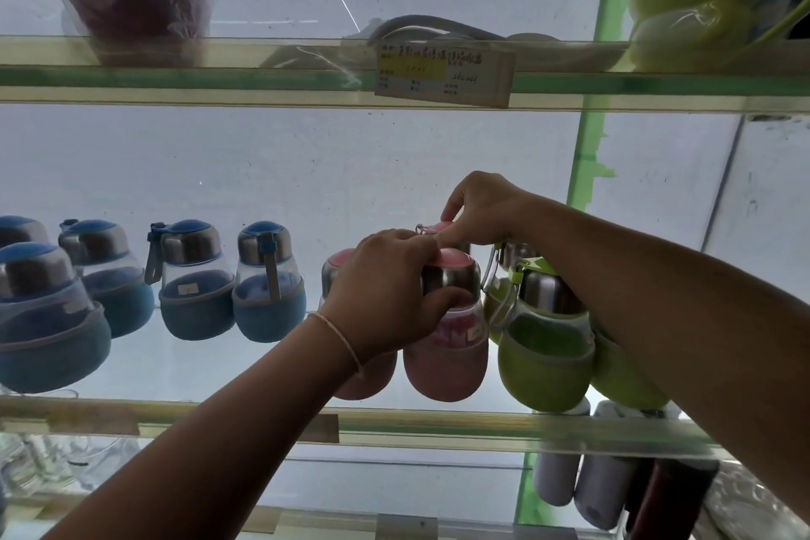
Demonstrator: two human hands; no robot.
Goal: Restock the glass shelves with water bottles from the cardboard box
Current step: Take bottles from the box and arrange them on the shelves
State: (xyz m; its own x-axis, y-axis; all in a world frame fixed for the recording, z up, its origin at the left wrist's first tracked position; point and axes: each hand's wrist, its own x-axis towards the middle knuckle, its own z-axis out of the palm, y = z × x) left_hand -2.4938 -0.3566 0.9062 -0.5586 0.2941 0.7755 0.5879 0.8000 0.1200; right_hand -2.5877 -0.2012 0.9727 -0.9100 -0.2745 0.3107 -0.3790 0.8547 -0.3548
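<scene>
Presently, the front pink bottle (447, 320), judged light, fragile glass, is gripped at its steel collar by the left hand (385, 289), while a rear pink bottle's cap (438, 227) is pinched by the right hand (480, 210).

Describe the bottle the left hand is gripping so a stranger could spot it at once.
Look at the middle glass shelf, past the blue bottles and before the green bottles. The pink bottle stands at the front with the left hand curled round its steel collar. It alone shows a small white sticker.
</scene>
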